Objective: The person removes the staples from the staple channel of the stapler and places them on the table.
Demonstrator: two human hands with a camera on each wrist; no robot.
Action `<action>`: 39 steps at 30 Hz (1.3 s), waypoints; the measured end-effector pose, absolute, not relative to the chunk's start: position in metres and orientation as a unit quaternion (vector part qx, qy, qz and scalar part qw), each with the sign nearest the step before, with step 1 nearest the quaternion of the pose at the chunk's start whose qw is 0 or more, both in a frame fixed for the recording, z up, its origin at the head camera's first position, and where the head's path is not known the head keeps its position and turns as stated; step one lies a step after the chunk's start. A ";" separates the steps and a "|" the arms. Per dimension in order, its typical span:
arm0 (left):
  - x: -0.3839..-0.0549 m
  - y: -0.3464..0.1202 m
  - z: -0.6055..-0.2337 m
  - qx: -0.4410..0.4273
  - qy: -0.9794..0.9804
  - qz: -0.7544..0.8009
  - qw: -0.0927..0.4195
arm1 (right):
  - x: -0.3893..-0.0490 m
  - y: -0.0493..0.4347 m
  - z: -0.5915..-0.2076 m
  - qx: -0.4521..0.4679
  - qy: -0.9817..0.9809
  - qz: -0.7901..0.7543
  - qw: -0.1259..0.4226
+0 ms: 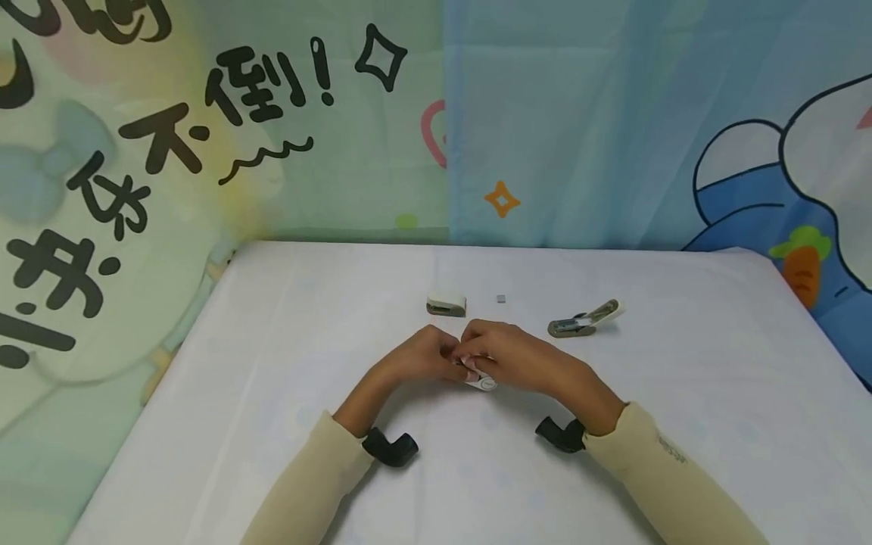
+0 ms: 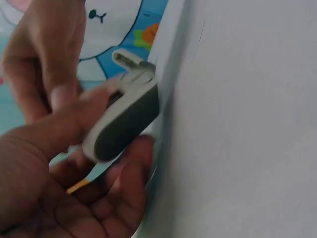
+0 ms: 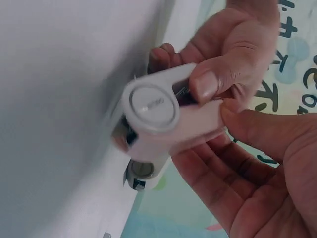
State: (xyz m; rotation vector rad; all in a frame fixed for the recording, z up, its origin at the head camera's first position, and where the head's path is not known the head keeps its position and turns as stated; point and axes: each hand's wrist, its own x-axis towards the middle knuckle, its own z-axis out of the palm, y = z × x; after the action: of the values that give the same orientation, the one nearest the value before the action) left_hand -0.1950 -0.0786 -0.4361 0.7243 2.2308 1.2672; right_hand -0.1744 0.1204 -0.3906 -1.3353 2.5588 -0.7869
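Both hands hold a small white stapler (image 1: 482,382) just above the white table. It has a round, ring-marked end (image 3: 152,107) and a dark base (image 2: 130,124), with a gap between its arms. My left hand (image 1: 424,356) grips one side, its thumb at the gap between the arms in the right wrist view. The right hand (image 1: 512,356) pinches an arm of the stapler between thumb and fingers. From above, the fingers hide most of the stapler.
Beyond the hands lie a closed white stapler (image 1: 446,306) and a small grey block (image 1: 500,299) that looks like staples. To the right, another stapler (image 1: 584,320) rests with its arms spread. Printed curtains (image 1: 579,121) hang behind the table (image 1: 327,295).
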 end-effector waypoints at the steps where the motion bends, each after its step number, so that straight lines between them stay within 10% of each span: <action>1: -0.194 -0.079 -0.437 0.269 0.809 0.464 0.240 | -0.171 0.120 -0.391 -0.448 0.853 -0.258 0.075; 18: -0.186 -0.074 -0.432 0.316 0.838 0.378 0.236 | -0.165 0.134 -0.385 -0.409 0.819 -0.352 0.193; 39: -0.189 -0.075 -0.434 0.328 0.841 0.371 0.219 | -0.166 0.165 -0.378 -0.392 0.837 -0.339 0.174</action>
State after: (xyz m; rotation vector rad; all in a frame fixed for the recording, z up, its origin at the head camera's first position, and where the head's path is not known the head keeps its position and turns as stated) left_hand -0.1885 -0.0747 -0.4339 0.9072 2.3258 1.0258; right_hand -0.1664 0.1651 -0.3777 -1.1103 2.3736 -0.9606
